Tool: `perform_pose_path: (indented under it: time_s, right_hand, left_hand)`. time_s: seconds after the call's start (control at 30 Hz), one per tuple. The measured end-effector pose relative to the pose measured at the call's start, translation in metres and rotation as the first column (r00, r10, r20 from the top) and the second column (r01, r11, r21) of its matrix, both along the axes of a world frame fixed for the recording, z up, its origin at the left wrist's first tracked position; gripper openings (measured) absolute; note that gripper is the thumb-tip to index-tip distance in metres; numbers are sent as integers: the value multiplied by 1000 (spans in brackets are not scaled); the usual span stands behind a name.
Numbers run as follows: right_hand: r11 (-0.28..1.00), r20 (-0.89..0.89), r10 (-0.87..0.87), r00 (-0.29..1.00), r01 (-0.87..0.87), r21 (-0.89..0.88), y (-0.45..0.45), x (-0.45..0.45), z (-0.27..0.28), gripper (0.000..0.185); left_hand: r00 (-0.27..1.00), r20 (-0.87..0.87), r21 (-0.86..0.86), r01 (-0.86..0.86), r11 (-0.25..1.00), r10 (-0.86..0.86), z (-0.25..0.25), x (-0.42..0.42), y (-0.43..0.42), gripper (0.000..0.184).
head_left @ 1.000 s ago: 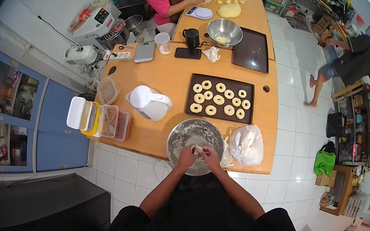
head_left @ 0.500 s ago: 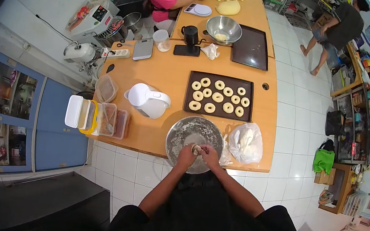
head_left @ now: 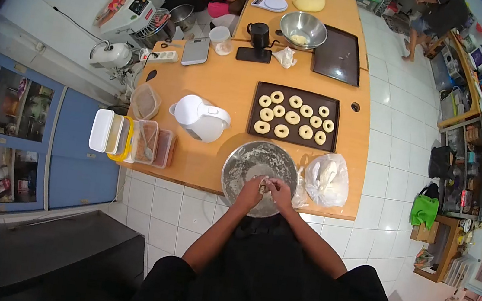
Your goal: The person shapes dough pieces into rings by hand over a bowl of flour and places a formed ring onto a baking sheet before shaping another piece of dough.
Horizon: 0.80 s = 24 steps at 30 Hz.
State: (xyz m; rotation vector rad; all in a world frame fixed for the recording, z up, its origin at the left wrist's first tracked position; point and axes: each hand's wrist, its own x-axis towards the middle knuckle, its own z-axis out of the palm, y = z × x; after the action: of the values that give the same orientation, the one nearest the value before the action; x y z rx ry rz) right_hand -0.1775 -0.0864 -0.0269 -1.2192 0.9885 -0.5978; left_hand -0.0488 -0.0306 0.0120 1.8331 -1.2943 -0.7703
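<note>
Over a floured steel bowl (head_left: 239, 161) at the table's near edge, my left hand (head_left: 252, 192) and my right hand (head_left: 279, 193) meet with fingers closed. Between the fingertips they pinch a small piece of dough (head_left: 263, 188), mostly covered by the fingers. Dry flour coats the bowl's bottom and walls. To the right of the bowl lies a clear plastic bag (head_left: 327, 183) with pale dough or flour inside. Just beyond, a dark baking tray (head_left: 294, 136) carries several ring-shaped dough pieces (head_left: 292, 117).
A white electric kettle (head_left: 199, 119) and plastic tubs (head_left: 148, 138) stand to the left. Farther back are a kitchen scale (head_left: 195, 51), a black kettle (head_left: 259, 35), a steel bowl (head_left: 304, 29) and a second tray (head_left: 337, 56). One person works at the far left; another is far right.
The view has shifted, so the table appears slightly higher and to the right. My hands stay pinched together over the bowl. The far-right person has moved farther away.
</note>
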Motion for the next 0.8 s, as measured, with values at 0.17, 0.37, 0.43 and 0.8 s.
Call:
perform_pose_path:
  time_s: [0.17, 0.37, 0.43, 0.8]
  right_hand:
    - [998, -50, 41, 998, -38, 55, -3, 3, 17, 22]
    - [996, -48, 61, 997, -58, 64, -1, 2, 11, 22]
    - [997, -88, 82, 993, -83, -3, -2, 0, 14, 23]
    - [996, 77, 19, 997, -26, 89, -2, 4, 32, 19]
  left_hand:
    - [998, 18, 6, -55, 998, 55, -4, 1, -1, 29]
    - [983, -38, 115, -176, 978, 181, 19, -1, -2, 29]
    - [979, 2, 105, -201, 974, 202, 13, -4, 0, 29]
    - [988, 4, 84, -153, 985, 154, 9, -6, 3, 26]
